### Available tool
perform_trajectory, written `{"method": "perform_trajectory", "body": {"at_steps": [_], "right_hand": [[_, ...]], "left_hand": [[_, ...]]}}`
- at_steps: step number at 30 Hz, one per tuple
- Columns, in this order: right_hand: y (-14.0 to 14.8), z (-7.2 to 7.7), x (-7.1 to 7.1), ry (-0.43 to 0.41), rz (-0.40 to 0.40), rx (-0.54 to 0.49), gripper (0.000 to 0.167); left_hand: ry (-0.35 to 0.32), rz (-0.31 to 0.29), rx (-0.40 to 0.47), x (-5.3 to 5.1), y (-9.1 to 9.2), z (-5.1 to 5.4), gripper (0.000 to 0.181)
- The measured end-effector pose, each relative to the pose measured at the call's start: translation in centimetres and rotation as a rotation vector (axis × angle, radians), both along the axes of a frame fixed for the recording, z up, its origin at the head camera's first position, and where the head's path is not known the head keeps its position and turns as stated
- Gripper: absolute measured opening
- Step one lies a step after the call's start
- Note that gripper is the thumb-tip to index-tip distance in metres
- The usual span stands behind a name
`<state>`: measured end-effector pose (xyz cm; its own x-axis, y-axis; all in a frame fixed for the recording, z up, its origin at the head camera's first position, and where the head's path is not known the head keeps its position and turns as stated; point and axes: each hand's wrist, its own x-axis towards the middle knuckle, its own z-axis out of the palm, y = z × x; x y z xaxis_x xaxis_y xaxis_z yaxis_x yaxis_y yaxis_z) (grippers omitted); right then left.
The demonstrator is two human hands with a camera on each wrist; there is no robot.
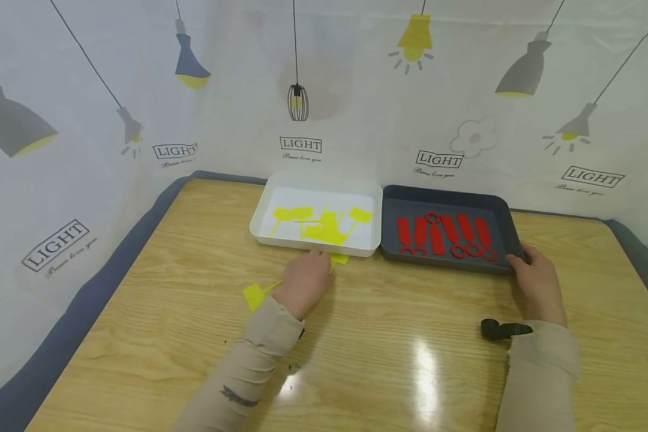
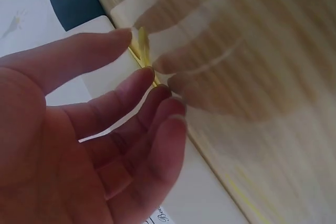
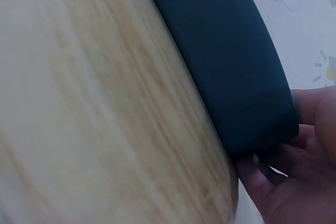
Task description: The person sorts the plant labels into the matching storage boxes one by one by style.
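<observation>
My left hand (image 1: 305, 282) reaches down at the front edge of the white tray (image 1: 313, 245). In the left wrist view its thumb and fingertips stand apart near the table, with a yellow strip (image 2: 143, 45) between them. A yellow tag with a thin stem (image 1: 254, 295) lies left of this hand, and part of another yellow tag (image 1: 339, 259) shows to its right. My right hand (image 1: 541, 282) grips the right end of the dark grey tray (image 1: 448, 264), thumb at the rim; its other fingers are partly hidden behind the tray's corner.
Several yellow tags (image 1: 324, 231) are heaped inside the white tray. Side by side in the dark tray lie several red tags with ring ends (image 1: 436, 239). Both trays stand close together on a wooden table (image 1: 194, 336), near a printed curtain (image 1: 351, 138).
</observation>
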<state>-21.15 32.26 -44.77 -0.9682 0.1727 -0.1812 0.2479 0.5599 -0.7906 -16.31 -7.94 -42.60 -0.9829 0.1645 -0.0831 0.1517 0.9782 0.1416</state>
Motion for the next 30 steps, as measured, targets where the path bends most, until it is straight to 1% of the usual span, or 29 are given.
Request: {"method": "perform_trajectory", "body": {"at_steps": [2, 4, 7, 11, 13, 17, 19, 21, 24, 27, 30], "right_hand": [[-0.1, 0.0, 0.0, 0.002, 0.0, 0.003, 0.062], [-0.1, 0.0, 0.0, 0.003, 0.0, 0.001, 0.062], [-0.1, -0.1, 0.0, 0.0, -0.002, -0.001, 0.061], [-0.1, -0.1, -0.2, -0.009, -0.012, -0.005, 0.062], [-0.1, -0.2, -0.2, -0.014, -0.017, -0.009, 0.062], [0.0, -0.2, -0.1, -0.014, -0.01, -0.018, 0.063], [0.0, -0.1, 0.0, -0.009, -0.005, -0.031, 0.064], [0.0, -0.1, 0.0, -0.005, -0.003, -0.039, 0.064], [0.1, -0.1, 0.0, -0.005, -0.001, -0.036, 0.064], [0.2, 0.0, 0.0, -0.003, 0.0, -0.021, 0.064], [0.1, -0.1, 0.0, -0.004, 0.0, -0.005, 0.064]], "left_hand": [[-0.024, 0.014, -0.018, -0.1, 0.1, 0.1, 0.014], [-0.048, 0.018, -0.057, 0.0, 0.3, 0.3, 0.016], [-0.058, 0.02, -0.098, 0.1, 0.3, 0.5, 0.018], [-0.015, 0.021, -0.169, 0.4, 0.4, 0.4, 0.019], [0.027, 0.013, -0.216, 0.6, 0.5, 0.2, 0.02], [0.082, -0.052, -0.366, 1.0, 1.3, 0.0, 0.027], [0.09, -0.09, -0.451, 1.2, 1.7, 0.0, 0.031], [0.081, -0.118, -0.527, 1.3, 2.2, 0.1, 0.033], [0.041, -0.129, -0.621, 1.3, 2.7, 0.3, 0.031], [0.0, -0.138, -0.682, 1.2, 3.3, 0.3, 0.021], [-0.015, -0.151, -0.715, 1.1, 3.7, 0.1, 0.014]]}}
